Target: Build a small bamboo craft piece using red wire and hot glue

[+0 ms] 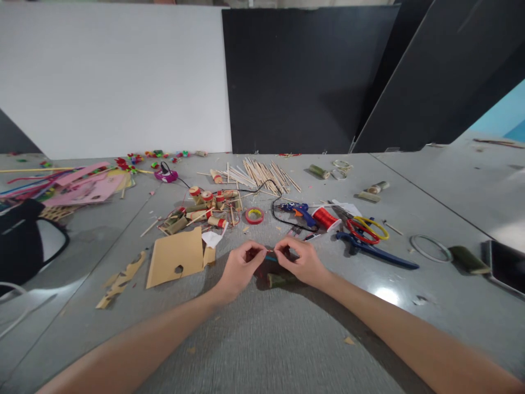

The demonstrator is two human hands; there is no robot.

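Small red piece pinched between both hands, cluttered desk around

The red piece [269,251] is at the near-middle of the desk [262,339], a little above its surface. The left hand [241,267] and right hand [302,262] are near each other, thumb and fingertips of each closed on an end of it. The piece is too small to identify. A blue strip [270,258] shows just beneath. Below the hands lies a bamboo piece [281,280], partly covered by the right hand.

Beyond the hands is a tape roll [255,221], lying flat. To the right, close together, are a glue gun [303,212], a red spool [326,219], scissors [363,230] and a blue-handled tool [381,254]; these crowd the right hand's far side. The gun's cable [274,212] loops across the middle. On the left, cardboard [174,260] lies near the left hand, with a bamboo heap [205,210] behind it. Sticks [270,175] are spread farther back.

A white panel [115,82] and black panel [303,82] stand upright across the rear, bounding reach. At far right lies a phone [506,266]. The widest stretch of desk is on the near side, between the forearms [143,334], bearing a few scraps.
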